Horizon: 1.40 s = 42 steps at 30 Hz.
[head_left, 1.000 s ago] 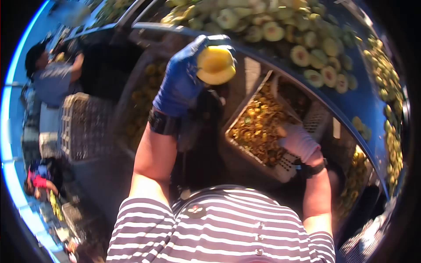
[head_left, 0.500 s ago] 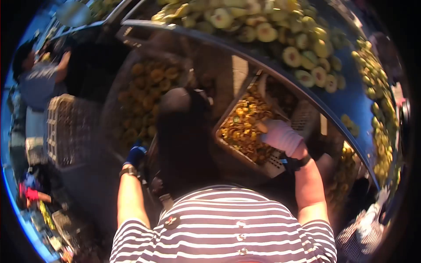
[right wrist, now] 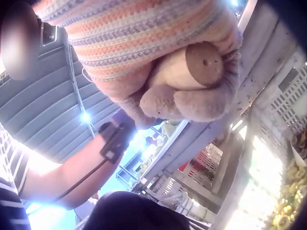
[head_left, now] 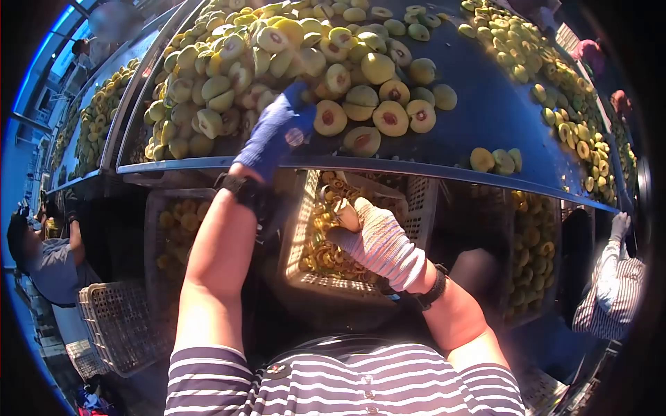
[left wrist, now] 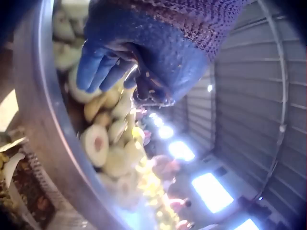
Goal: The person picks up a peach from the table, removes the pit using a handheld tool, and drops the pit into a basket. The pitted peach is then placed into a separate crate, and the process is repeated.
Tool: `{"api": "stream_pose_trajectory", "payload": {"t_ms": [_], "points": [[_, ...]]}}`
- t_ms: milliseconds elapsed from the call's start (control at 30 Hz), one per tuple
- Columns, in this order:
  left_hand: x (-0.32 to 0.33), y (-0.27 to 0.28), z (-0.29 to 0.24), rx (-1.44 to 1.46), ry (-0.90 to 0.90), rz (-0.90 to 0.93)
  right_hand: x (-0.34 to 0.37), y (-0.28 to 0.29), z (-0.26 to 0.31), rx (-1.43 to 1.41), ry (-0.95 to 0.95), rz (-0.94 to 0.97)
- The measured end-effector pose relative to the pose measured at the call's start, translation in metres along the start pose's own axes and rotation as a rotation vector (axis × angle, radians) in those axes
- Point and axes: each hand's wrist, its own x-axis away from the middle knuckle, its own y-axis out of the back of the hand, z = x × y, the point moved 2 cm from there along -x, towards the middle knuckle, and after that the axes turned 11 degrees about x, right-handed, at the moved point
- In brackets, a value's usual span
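My left hand (head_left: pixel 277 128), in a blue glove, reaches over the near edge of a pile of halved fruit (head_left: pixel 268 39) on the blue table (head_left: pixel 479 93). In the left wrist view the gloved fingers of that hand (left wrist: pixel 139 52) hang loosely over the fruit halves (left wrist: pixel 96 145), with nothing seen gripped. The right hand (head_left: pixel 388 246), in a striped knit glove, grips a wooden handle (head_left: pixel 345 215) above a crate of yellow fruit scraps (head_left: pixel 316 260). The right wrist view shows its fingers curled round the handle (right wrist: pixel 177 70); any tool end is hidden.
A metal rim (head_left: pixel 347 165) runs along the table's near side. Crates of fruit stand below at left (head_left: pixel 184 220) and right (head_left: pixel 534 263). An empty crate (head_left: pixel 125 322) is farther left. People work at left (head_left: pixel 52 267) and right (head_left: pixel 614 284).
The left hand held up a yellow fruit, dropped low by the left crate without it, and now is at the pile. The right hand stays over the scraps. The head view has shifted toward the table.
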Motion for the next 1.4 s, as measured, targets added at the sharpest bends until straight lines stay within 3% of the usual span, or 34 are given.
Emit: {"api": "stream_pose_trajectory", "payload": {"t_ms": [133,200,267,300,400,500,533,600,667,700,733,833,867,1000,1067,1133,1200,1333,1400], "points": [[-0.017,-0.052,0.001,-0.371,-0.209,-0.05,0.002,0.013,-0.005,-0.193,-0.017,-0.157],[-0.01,-0.042,-0.001,-0.284,-0.256,0.091,0.001,0.013,-0.013,-0.293,0.01,-0.169],[0.009,-0.027,-0.026,0.184,0.147,0.105,0.0,0.016,-0.01,-0.404,0.0,-0.154],[0.028,-0.017,-0.039,0.433,0.21,0.118,-0.001,0.008,-0.013,-0.602,-0.004,-0.161],[0.077,-0.02,-0.046,0.965,0.039,-0.023,-0.006,0.013,0.012,-0.459,-0.013,-0.147],[0.12,-0.019,-0.04,1.232,0.265,-0.008,-0.016,-0.01,0.009,-0.382,-0.003,-0.198],[0.128,-0.004,-0.041,0.505,-0.2,-0.038,-0.019,-0.011,0.011,-0.364,0.017,-0.105],[0.142,0.011,-0.043,-0.128,-0.593,-0.068,-0.018,-0.009,0.02,-0.283,-0.055,0.026],[0.142,0.008,-0.036,0.207,-0.547,-0.068,-0.018,-0.016,0.023,-0.169,0.059,0.007],[0.139,0.005,-0.032,0.413,-0.52,-0.051,-0.02,-0.02,0.023,-0.063,0.208,-0.057],[0.139,0.009,-0.031,0.204,-0.574,-0.061,-0.022,-0.023,0.024,0.042,0.354,-0.125],[0.141,0.008,-0.03,0.21,-0.39,-0.05,-0.024,-0.026,0.027,0.042,0.167,-0.078],[0.139,0.004,-0.024,0.201,-0.464,-0.109,-0.023,-0.026,0.029,0.141,0.295,-0.145],[0.136,0.003,-0.023,0.276,-0.437,-0.105,-0.033,-0.036,0.018,0.274,0.164,-0.118],[0.135,-0.006,-0.016,0.532,-0.364,-0.11,-0.034,-0.036,0.016,0.344,0.216,-0.147],[0.135,-0.007,-0.017,0.496,-0.376,-0.113,-0.033,-0.036,0.017,0.401,0.247,-0.176],[0.135,-0.003,-0.023,0.169,-0.481,-0.113,-0.036,-0.037,0.018,0.447,0.262,-0.209],[0.137,-0.016,-0.025,0.848,-0.296,-0.132,-0.038,-0.044,0.009,0.293,0.321,-0.052],[0.139,-0.016,-0.03,1.062,-0.252,-0.099,-0.032,-0.036,0.02,0.131,0.211,0.097]]}}
